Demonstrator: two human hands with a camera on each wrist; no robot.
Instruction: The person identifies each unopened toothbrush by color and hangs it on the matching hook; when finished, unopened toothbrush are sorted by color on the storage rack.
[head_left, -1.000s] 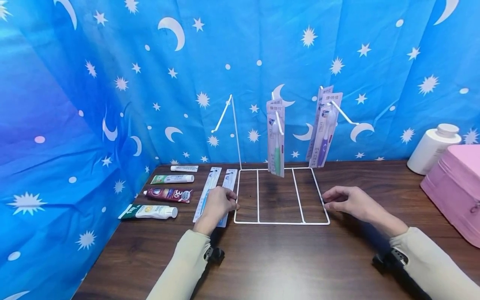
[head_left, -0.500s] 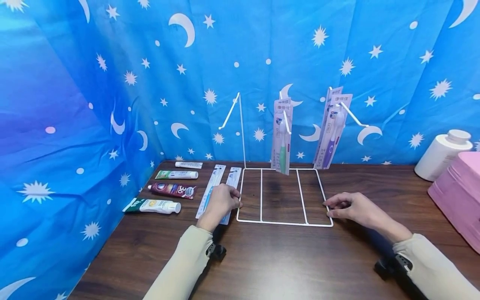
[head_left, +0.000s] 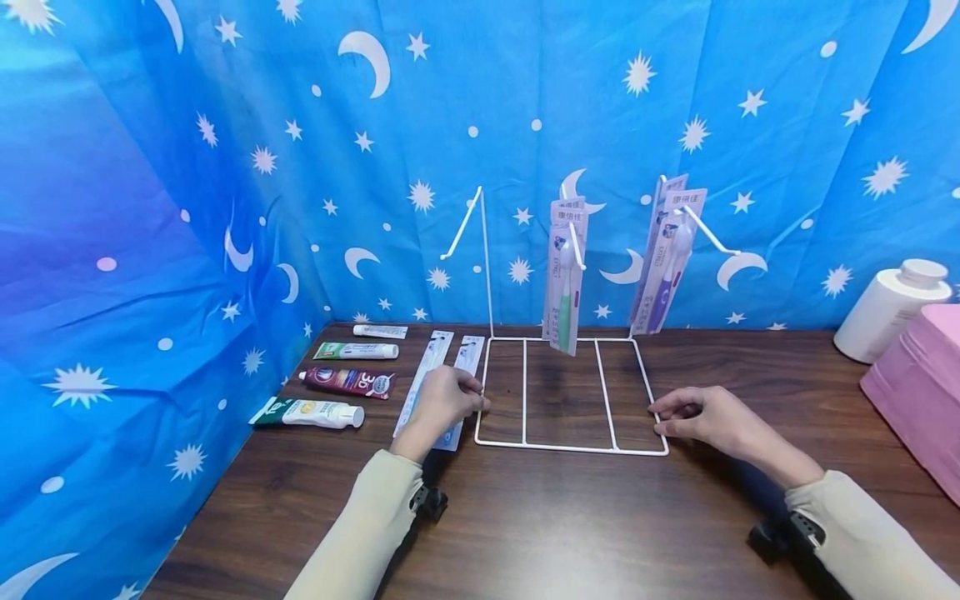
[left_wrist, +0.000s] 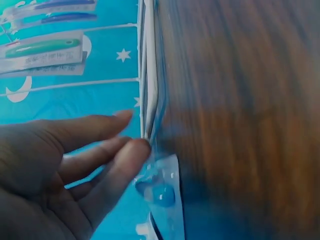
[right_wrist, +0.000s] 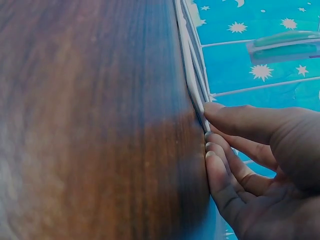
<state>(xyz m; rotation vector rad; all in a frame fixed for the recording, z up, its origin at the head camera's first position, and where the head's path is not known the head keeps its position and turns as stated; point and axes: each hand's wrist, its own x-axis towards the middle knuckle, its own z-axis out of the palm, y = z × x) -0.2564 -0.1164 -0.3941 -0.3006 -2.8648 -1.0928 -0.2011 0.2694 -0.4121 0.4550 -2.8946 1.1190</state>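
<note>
Right hand (head_left: 723, 421): thumb and fingers pinching right base rail (head_left: 642, 367) | left hand (head_left: 442, 400): digits parted, one fingertip at left rail (head_left: 487, 358) | white wire display rack (head_left: 525, 392): on tabletop (head_left: 562, 533) between both hands, neither clearly nearer, front bar (head_left: 570, 448) crosswise | two packaged toothbrushes (head_left: 468, 357) partly hidden by left hand; pink case (head_left: 918, 392) cut off

"3D" on red tube (head_left: 347, 382), "康倍佳" on packs (head_left: 561, 287)
</note>
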